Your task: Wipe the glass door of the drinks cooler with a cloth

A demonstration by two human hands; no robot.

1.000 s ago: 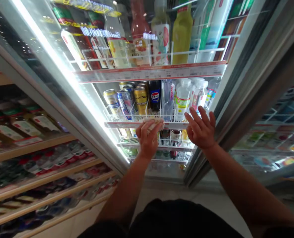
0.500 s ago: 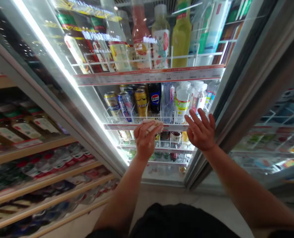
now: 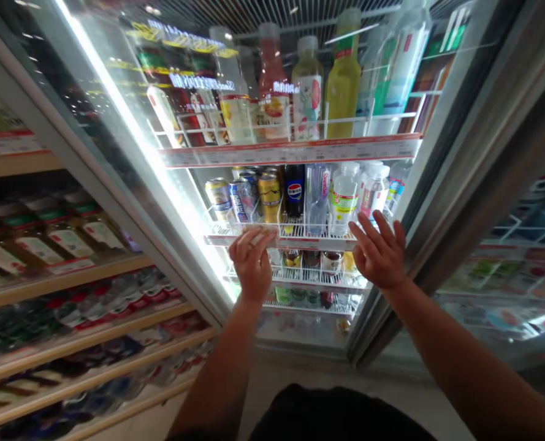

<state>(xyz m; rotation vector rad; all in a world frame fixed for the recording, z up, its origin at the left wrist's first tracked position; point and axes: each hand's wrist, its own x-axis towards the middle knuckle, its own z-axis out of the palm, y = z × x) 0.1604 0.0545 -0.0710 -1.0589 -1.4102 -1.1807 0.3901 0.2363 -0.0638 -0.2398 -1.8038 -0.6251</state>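
My left hand (image 3: 252, 268) is closed around a crumpled pale cloth (image 3: 268, 233), which is mostly hidden by the fingers. It is at the glass door (image 3: 295, 334) of a lit drinks cooler, in front of the shelf with the cans. To its right, my right hand (image 3: 381, 254) has its fingers spread and holds nothing. It is at the glass near the door's right frame; whether the palm touches is hard to tell. Behind the glass stand a gold can (image 3: 270, 197), a dark Pepsi bottle (image 3: 294, 191) and a clear bottle with a yellow-green label (image 3: 344, 195).
Taller bottles, including a yellow-green one (image 3: 344, 79), fill the upper cooler shelf. A wooden rack (image 3: 65, 285) of bottled drinks runs along the left. Another glass-fronted cooler (image 3: 506, 269) stands beyond the metal frame (image 3: 442, 159) on the right.
My left hand has slid left across the glass with the cloth. My right hand stays spread at nearly the same spot. The view has tilted up slightly.
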